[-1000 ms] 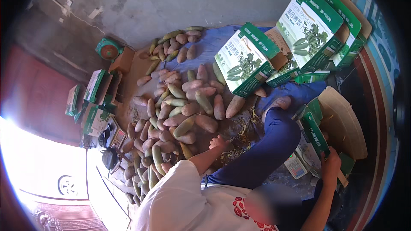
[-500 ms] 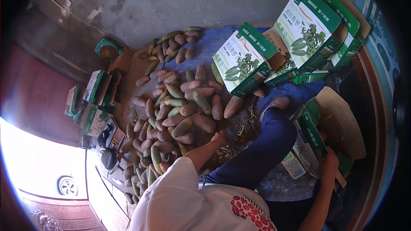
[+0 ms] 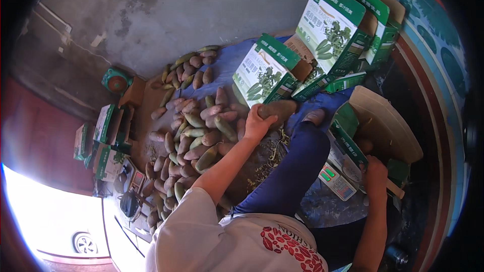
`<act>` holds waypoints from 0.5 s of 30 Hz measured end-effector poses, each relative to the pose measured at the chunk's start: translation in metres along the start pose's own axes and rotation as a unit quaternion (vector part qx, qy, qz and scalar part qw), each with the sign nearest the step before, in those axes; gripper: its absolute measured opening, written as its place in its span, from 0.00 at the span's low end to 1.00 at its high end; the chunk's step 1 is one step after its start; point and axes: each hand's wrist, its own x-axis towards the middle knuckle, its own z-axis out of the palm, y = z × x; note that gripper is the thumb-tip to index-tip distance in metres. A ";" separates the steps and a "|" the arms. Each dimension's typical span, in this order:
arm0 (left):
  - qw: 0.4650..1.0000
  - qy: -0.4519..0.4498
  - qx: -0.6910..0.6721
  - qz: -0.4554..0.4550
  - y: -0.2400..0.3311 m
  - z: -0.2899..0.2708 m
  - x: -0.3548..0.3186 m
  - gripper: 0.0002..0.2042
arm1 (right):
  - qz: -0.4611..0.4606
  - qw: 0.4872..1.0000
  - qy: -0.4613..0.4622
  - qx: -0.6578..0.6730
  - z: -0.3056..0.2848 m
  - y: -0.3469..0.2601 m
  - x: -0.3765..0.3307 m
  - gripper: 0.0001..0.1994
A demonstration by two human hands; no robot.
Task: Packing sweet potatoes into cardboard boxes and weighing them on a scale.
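large vegetable (image 3: 280, 111) clamped in grip of left hand (image 3: 257, 123) near pile (image 3: 194, 121); open box (image 3: 350, 144) clamped at edge by right hand (image 3: 375, 172).

The heap of radishes (image 3: 194, 120) spreads across the floor to the person's left and front, a smaller cluster (image 3: 195, 62) beyond it near the concrete wall (image 3: 201, 5). Off past the heap's left side I see stacked cartons (image 3: 106, 123). Ahead, a carton (image 3: 257, 78) stands on the tarp (image 3: 229, 56), with taller cartons (image 3: 330, 20) behind it to the right. Just before that front carton, a single radish (image 3: 282, 111) sits in the left hand (image 3: 259, 122). The bent leg (image 3: 295, 163) lies between the heap and a digital scale (image 3: 337, 181), and the right hand (image 3: 374, 174) is at the near edge of an open carton (image 3: 388, 118) beside the scale.
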 end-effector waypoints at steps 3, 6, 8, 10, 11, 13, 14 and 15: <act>0.997 -0.028 -0.058 0.049 0.081 0.002 -0.007 0.31 | -0.013 1.000 -0.011 -0.004 0.005 0.005 -0.001 0.08; 0.967 -0.123 -0.219 0.040 0.135 0.021 -0.018 0.30 | -0.012 1.000 -0.007 -0.004 0.007 0.005 -0.001 0.07; 0.966 -0.144 -0.186 0.109 0.151 0.038 -0.019 0.30 | -0.012 1.000 -0.016 -0.009 0.004 0.003 -0.001 0.07; 0.958 -0.167 -0.154 0.176 0.168 0.056 -0.025 0.30 | -0.010 0.999 -0.027 -0.015 0.002 0.003 -0.002 0.08; 0.950 -0.206 -0.130 0.194 0.178 0.064 -0.029 0.29 | -0.011 0.999 -0.029 -0.017 0.002 0.002 -0.002 0.07; 0.940 -0.247 -0.106 0.212 0.190 0.082 -0.036 0.29 | -0.009 0.999 -0.030 -0.020 0.003 0.002 -0.002 0.07; 0.932 -0.261 -0.074 0.239 0.194 0.094 -0.039 0.30 | -0.009 0.999 -0.031 -0.019 0.003 0.002 -0.002 0.08; 0.923 -0.275 -0.042 0.267 0.197 0.105 -0.042 0.30 | -0.010 0.999 -0.032 -0.018 0.003 0.003 -0.003 0.08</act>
